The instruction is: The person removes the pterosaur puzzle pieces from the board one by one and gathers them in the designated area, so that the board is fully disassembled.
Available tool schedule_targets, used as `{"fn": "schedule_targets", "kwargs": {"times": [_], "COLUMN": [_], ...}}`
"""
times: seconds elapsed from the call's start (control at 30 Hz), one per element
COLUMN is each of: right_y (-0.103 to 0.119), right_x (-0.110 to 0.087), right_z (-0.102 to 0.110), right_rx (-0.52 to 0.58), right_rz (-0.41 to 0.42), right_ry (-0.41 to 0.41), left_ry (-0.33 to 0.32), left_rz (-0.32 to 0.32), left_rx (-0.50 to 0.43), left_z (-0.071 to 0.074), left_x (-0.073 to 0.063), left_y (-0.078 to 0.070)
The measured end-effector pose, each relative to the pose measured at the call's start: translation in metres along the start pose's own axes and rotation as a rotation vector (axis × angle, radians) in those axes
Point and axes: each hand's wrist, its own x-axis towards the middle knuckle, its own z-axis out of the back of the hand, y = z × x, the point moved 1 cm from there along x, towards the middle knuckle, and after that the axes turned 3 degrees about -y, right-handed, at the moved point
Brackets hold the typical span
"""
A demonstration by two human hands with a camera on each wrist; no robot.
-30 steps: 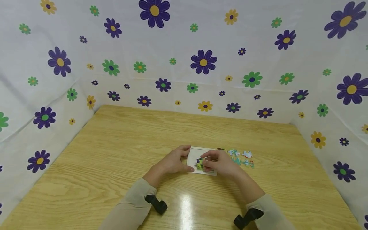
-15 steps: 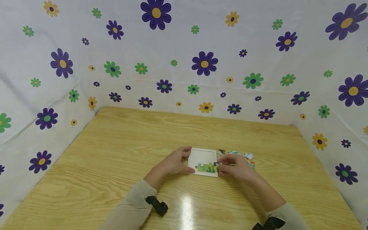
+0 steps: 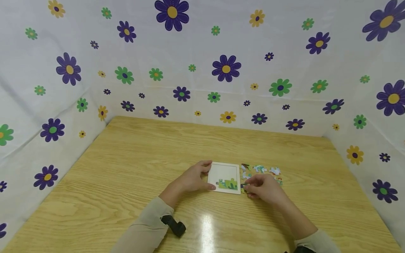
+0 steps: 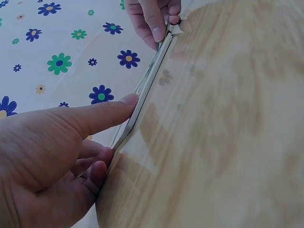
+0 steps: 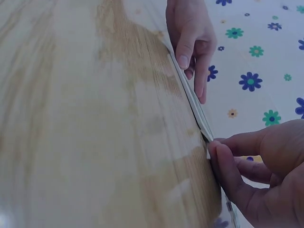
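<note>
A pale square puzzle tray [image 3: 222, 170] lies flat on the table, with joined green puzzle pieces [image 3: 228, 184] along its front edge. My left hand [image 3: 193, 178] grips the tray's left side, thumb at the front corner and fingers at the back one. Just right of the tray, my right hand [image 3: 266, 187] pinches a small dark and yellow-green puzzle piece [image 3: 242, 188] between thumb and fingers, low over the table. In the right wrist view those fingertips [image 5: 219, 148] meet beside the tray's edge [image 5: 192, 102] and mostly cover the piece.
Several loose puzzle pieces [image 3: 260, 169] lie on the wooden table [image 3: 152, 151] behind the right hand, some partly hidden by it. A white flowered cloth [image 3: 190, 42] stands around the back and sides of the table.
My right hand has moved right, from over the tray to beside its right edge, with the puzzle piece in its fingers. The green pieces are now uncovered. My left hand stays put.
</note>
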Motion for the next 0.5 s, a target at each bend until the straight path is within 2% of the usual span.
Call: {"fn": "schedule_targets", "kwargs": {"times": [0.13, 0.23, 0.5], "right_y": [0.0043, 0.0074, 0.0046], "right_x": [-0.0017, -0.0026, -0.0011], "right_z": [-0.0045, -0.0061, -0.0031], "right_rx": [-0.096, -0.121, -0.034], "right_rz": [-0.003, -0.004, -0.027], "right_ry": [-0.057, -0.076, -0.025], "left_ry": [-0.001, -0.003, 0.001], "left_rz": [0.007, 0.010, 0.012], "left_rx": [0.004, 0.011, -0.005], "left_z": [0.0003, 0.0007, 0.0006], "left_x": [0.0006, 0.0011, 0.0008], "left_y": [-0.0006, -0.0010, -0.0029]}}
